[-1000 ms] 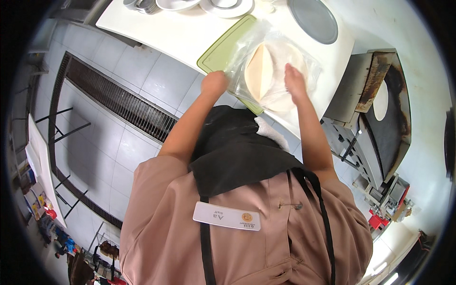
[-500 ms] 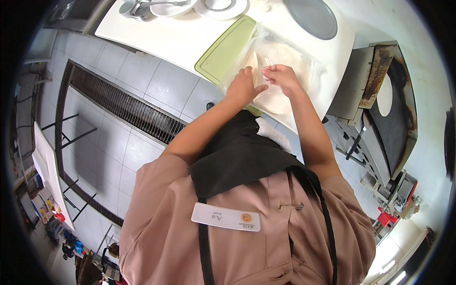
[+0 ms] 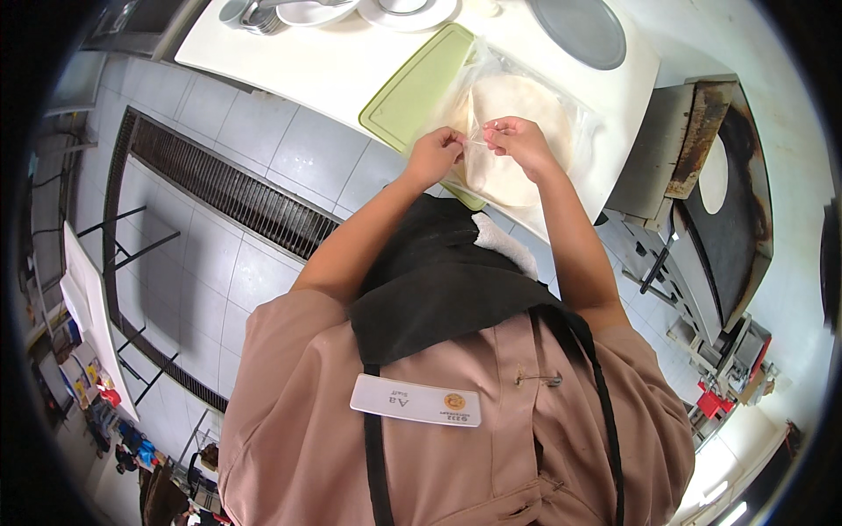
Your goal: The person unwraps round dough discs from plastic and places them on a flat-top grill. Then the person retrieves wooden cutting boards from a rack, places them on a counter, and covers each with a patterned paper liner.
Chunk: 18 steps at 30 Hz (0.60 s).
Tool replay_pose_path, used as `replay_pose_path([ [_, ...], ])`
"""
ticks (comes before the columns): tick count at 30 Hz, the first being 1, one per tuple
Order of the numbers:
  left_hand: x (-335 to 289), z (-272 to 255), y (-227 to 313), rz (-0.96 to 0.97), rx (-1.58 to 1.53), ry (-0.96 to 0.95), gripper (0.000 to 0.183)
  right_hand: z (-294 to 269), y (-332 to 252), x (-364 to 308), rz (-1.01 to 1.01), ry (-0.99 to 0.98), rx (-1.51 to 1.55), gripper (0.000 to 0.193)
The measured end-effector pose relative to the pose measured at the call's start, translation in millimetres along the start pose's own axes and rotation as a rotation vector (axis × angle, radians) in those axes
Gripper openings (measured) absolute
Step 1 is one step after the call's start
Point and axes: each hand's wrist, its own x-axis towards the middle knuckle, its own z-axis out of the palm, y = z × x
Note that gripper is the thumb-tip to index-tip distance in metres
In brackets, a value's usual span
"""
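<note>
A stack of pale round flatbreads (image 3: 513,96) lies in a clear plastic bag (image 3: 586,131) at the table's near edge. Over its near left part, my left hand (image 3: 437,156) pinches a thin strip of clear plastic. My right hand (image 3: 519,146) grips the other end above the flatbreads, fingertips pressed together. The strip runs taut across the short gap between the hands; whether it belongs to the bag I cannot tell. Under the bag's left side sits a green cutting board (image 3: 417,88).
White plates (image 3: 408,19) and a metal cup with cutlery (image 3: 260,19) stand at the table's far left. A grey round tray (image 3: 579,31) lies at the far right. Beyond the right edge, a dark griddle (image 3: 741,210) bears another pale flatbread (image 3: 714,175).
My left hand has gone from spread fingers over the bag to a closed pinch, slightly left and lower. Clear plastic now stretches between both hands. My right hand has barely moved.
</note>
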Motion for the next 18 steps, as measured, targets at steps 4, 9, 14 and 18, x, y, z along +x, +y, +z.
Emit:
replay_pose_path([
  [4, -2, 2, 6, 0.299, 0.578, 0.102, 0.025, -4, 7, 19, 0.02, 0.129, -0.299, 0.011],
  [9, 8, 16, 0, 0.608, 1.517, 0.145, 0.042, 6, 12, 36, 0.0, 0.297, -0.225, 0.007],
  [14, 9, 20, -13, 0.553, 1.53, 0.178, 0.052, 19, 3, 34, 0.108, 0.333, 0.016, 0.006],
  [18, 7, 18, -16, 0.525, 1.565, 0.187, 0.049, 20, -16, 13, 0.14, 0.274, 0.102, 0.015],
])
